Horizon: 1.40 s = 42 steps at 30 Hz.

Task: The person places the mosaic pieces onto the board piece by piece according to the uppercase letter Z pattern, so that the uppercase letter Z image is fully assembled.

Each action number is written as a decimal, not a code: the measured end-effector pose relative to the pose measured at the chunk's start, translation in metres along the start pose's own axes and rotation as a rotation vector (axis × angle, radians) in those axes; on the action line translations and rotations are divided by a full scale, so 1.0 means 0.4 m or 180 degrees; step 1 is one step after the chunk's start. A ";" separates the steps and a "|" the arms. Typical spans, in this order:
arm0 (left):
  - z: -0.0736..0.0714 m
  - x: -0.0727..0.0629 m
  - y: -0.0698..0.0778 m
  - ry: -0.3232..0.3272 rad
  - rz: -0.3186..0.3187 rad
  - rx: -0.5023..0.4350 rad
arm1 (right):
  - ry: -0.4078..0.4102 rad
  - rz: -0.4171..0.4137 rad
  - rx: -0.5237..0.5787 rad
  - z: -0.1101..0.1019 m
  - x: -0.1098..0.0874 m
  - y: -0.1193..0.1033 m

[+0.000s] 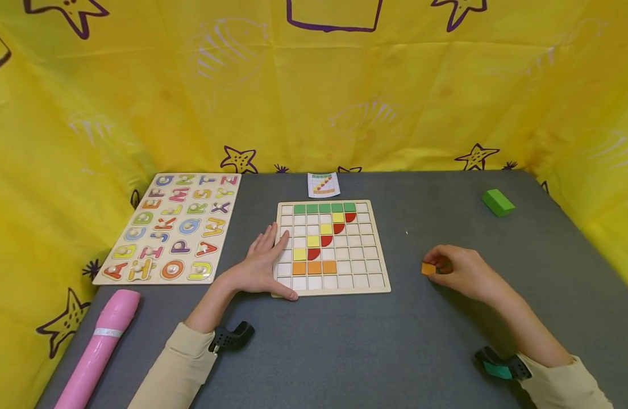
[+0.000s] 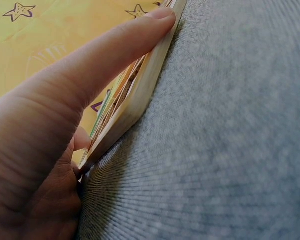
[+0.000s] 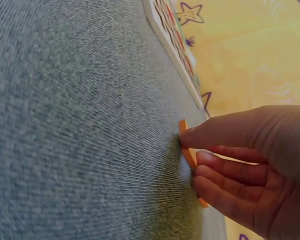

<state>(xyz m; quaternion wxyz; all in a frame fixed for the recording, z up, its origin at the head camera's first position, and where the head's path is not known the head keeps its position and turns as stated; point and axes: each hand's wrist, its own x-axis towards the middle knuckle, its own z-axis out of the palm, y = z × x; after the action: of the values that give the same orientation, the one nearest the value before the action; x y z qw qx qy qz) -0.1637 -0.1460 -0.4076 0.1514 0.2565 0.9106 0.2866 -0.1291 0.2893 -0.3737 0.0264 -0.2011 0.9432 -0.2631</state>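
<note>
A wooden grid board (image 1: 365, 284) lies mid-table, with green squares (image 1: 324, 209) along its top row. Yellow squares (image 1: 313, 241) and red quarter-round tiles (image 1: 327, 241) run down a diagonal to a row of orange squares (image 1: 314, 267). My left hand (image 1: 257, 262) rests along the board's left edge, fingers spread, its thumb (image 2: 135, 37) on the front rim. To the right of the board, my right hand (image 1: 464, 271) pinches an orange square tile (image 1: 428, 268) close to the tabletop. In the right wrist view, a bit of orange (image 3: 203, 203) also shows below the fingertips.
Behind the board lies a small pattern card (image 1: 324, 185). A wooden alphabet puzzle (image 1: 165, 226) is at the left, with a pink microphone (image 1: 101, 346) before it. A green block (image 1: 498, 203) stands far right. Yellow printed cloth (image 1: 303, 85) surrounds the table's back and sides.
</note>
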 end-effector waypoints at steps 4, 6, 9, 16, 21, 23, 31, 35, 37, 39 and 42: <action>-0.001 -0.001 0.002 -0.0004 -0.0003 -0.0014 | 0.0006 0.0009 -0.0009 0.006 0.008 -0.004; -0.001 -0.001 0.001 -0.0005 0.0005 -0.0017 | 0.0030 0.0002 0.0023 0.013 0.015 -0.009; 0.000 -0.001 0.000 -0.0006 0.0010 -0.0016 | 0.0064 -0.0037 0.0133 0.026 0.030 -0.022; 0.001 0.000 -0.002 -0.0003 0.0012 0.0005 | -0.0077 -0.0101 0.0480 0.070 0.076 -0.074; 0.000 0.001 -0.002 -0.0005 0.0012 0.0023 | -0.0205 -0.0272 0.0632 0.099 0.108 -0.113; -0.001 0.001 -0.002 -0.0009 0.0010 0.0025 | -0.0244 -0.0319 0.0672 0.109 0.121 -0.129; -0.003 0.002 -0.001 -0.0023 0.0006 0.0017 | -0.0334 -0.0508 0.0689 0.148 0.158 -0.181; -0.002 0.002 -0.001 -0.0023 0.0007 0.0021 | -0.0314 -0.0608 0.0645 0.165 0.170 -0.197; -0.003 0.001 -0.001 -0.0019 0.0013 0.0009 | -0.0295 -0.0654 0.0638 0.173 0.176 -0.200; -0.003 0.001 0.000 -0.0014 0.0022 0.0001 | -0.0274 -0.0662 0.0630 0.178 0.181 -0.204; -0.002 0.000 0.000 -0.0009 0.0037 -0.0022 | -0.0274 -0.0634 0.0632 0.184 0.185 -0.206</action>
<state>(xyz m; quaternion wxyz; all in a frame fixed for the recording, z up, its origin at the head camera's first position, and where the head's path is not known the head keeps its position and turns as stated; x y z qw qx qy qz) -0.1639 -0.1464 -0.4067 0.1519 0.2616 0.9079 0.2902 -0.1555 0.1601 -0.3910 0.0604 -0.3012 0.8859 -0.3475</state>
